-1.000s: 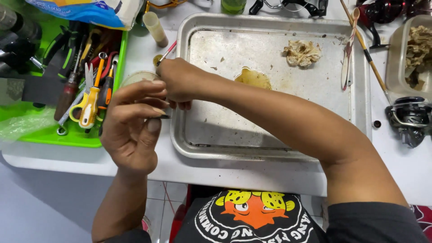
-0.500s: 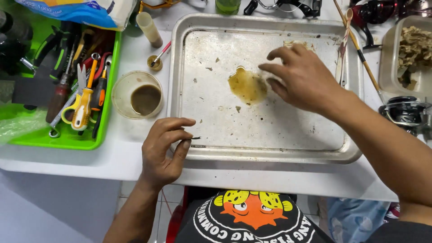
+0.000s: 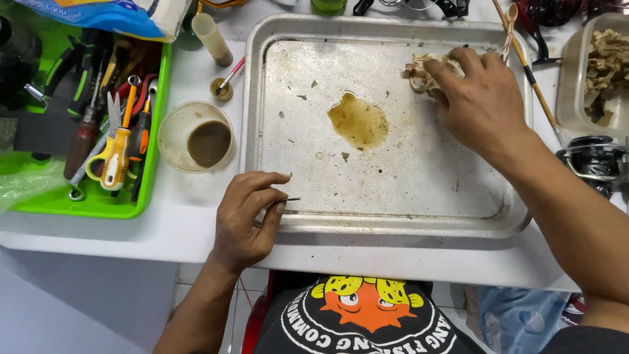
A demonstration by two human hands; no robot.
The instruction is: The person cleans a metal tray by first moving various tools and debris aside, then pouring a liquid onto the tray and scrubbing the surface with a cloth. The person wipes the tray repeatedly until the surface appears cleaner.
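Head view: a metal tray [image 3: 393, 223] is seen from above on a white table [image 3: 164, 229].
Left hand [image 3: 246, 219]: pinched on a small dark pin-like part [image 3: 293, 199], held at the tray's near-left rim.
Right hand [image 3: 481, 98]: fingers are closed over a crumpled beige wad [image 3: 419, 72] at the tray's far right.
Tray floor: a brown liquid puddle [image 3: 358, 120] is noted mid-tray, apart from both hands.
Left of tray: a clear cup of brown liquid [image 3: 196, 136]; a green tool tray [image 3: 98, 203] with yellow-handled scissors [image 3: 116, 147].
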